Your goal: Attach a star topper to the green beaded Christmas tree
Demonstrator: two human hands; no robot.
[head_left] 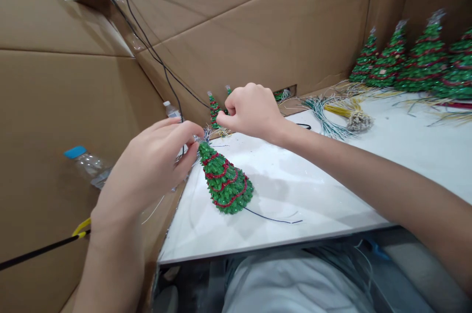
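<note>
Holding a green tree (227, 180) by its tip (198, 139) is the left hand (149, 168).

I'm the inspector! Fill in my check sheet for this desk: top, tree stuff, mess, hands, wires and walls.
Surface: white tabletop, a few dark specks visible.
Job's things: green tree with red garlands; dark wire by its base.
Clutter: wire bundles; blue-capped bottle at left.
Hands: left hand pinches the tree's tip; right hand curled, contents unclear.
Cables: black cables hang along the cardboard.
Surroundings: cardboard walls; more decorated trees at back right.
</note>
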